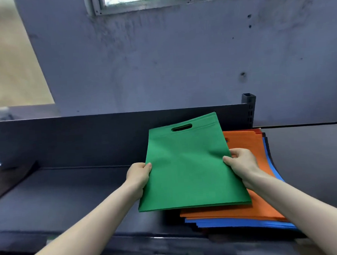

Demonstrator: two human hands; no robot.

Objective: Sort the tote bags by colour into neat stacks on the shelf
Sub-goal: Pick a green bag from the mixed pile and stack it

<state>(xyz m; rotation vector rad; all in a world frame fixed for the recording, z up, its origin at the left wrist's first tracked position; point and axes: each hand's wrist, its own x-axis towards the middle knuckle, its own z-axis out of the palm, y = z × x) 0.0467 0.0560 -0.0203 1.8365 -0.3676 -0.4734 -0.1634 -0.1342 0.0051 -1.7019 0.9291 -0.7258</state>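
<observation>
So that the green tote bag (187, 165) stays flat, I think, my left grip (140, 175) and right grip (239, 162) pinch its side edges over the orange-and-blue pile (228, 212), lower right.

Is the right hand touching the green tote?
Touching. Head view shows the right hand pinching the green tote at its right edge, thumb on top.

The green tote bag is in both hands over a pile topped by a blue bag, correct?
No. The head view shows an orange bag on top, blue bags beneath. The left hand and right hand hold the green tote bag.
</observation>
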